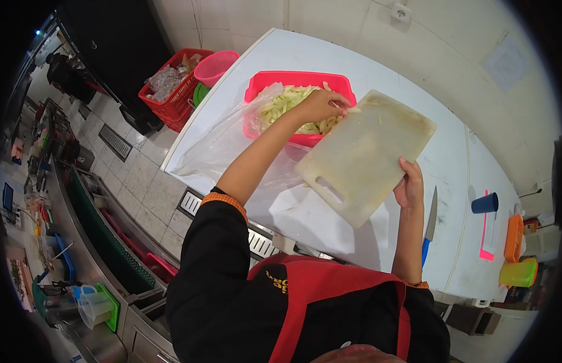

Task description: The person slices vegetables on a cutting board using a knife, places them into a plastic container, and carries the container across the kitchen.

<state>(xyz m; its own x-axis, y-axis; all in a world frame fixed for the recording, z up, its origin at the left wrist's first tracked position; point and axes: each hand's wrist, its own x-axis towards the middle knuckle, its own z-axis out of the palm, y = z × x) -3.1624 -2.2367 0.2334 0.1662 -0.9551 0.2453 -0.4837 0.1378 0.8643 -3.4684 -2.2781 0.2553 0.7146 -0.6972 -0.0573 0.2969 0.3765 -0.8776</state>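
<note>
A pale, stained cutting board (368, 154) is held tilted over the white table, its far left edge beside a pink tub (299, 77). My right hand (409, 184) grips its near right edge, thumb on the upper face. At the board's far left edge, over the tub, my left hand (324, 106) has bent, closed fingers; a small pale piece shows at the fingertips, too small to name. Pale green cut vegetable strips (282, 104) fill the tub, partly hidden by my left hand. A clear plastic bag (223, 142) drapes over the tub's left side.
A knife (431, 221) with a blue handle lies right of my right forearm. Farther right are a dark blue cup (485, 204) and a yellow-green container (519, 273). A red crate (172, 91) and pink bowl (216, 66) stand beyond the table's left edge.
</note>
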